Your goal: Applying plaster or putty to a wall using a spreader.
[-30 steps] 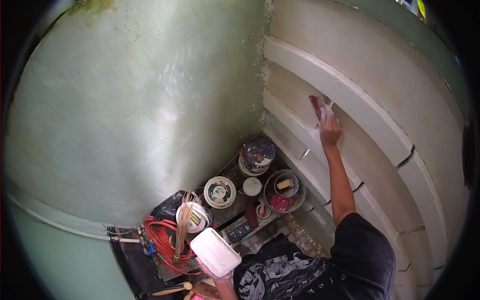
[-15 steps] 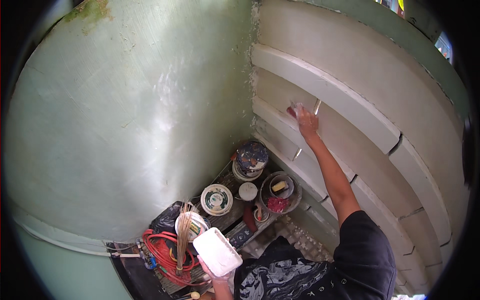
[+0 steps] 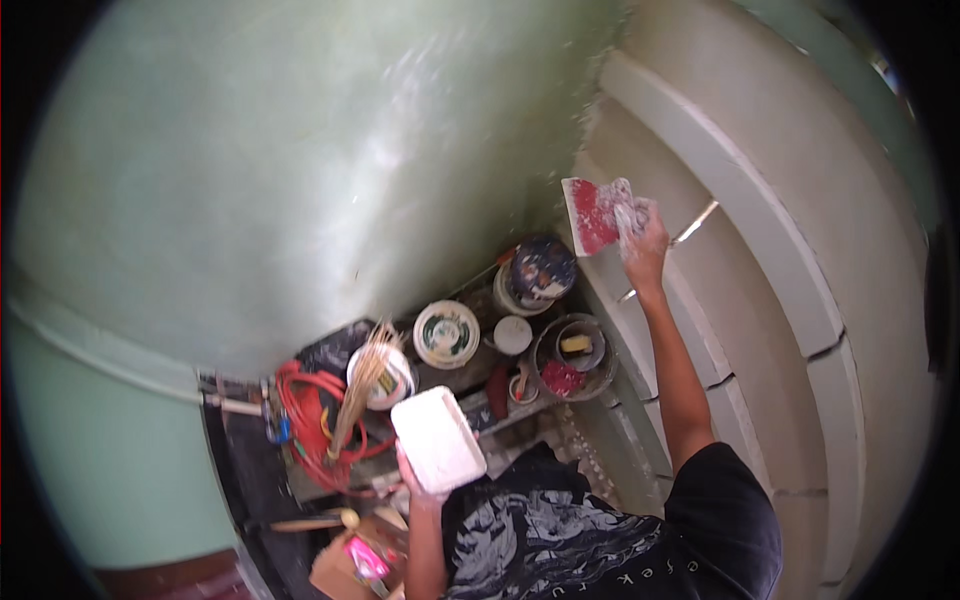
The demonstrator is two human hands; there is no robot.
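Note:
My right hand [image 3: 642, 240], dusted white, grips a red putty knife [image 3: 594, 214] with a pale, wide edge. The knife is held up in the air, apart from the stepped wall panels [image 3: 740, 180] at the right. Lower down, my left hand [image 3: 420, 482] is closed around the side of a white rectangular tray [image 3: 438, 440]. Pale, paste-like material appears to coat the inside of the tray. Part of the left hand's fingers is hidden beneath it.
A grey tub [image 3: 606, 372] holds a smaller bucket and a red cloth. Beside it stand lidded buckets [image 3: 447, 334] on a wooden plank. Red hose [image 3: 300, 400] lies coiled left of a stick broom [image 3: 362, 390]. A smooth green wall [image 3: 220, 200] curves along the left.
My right hand has drawn back from the recess between the wall panels, and the putty knife's red blade now shows fully. My left hand still holds the tray. The view has shifted and tilted.

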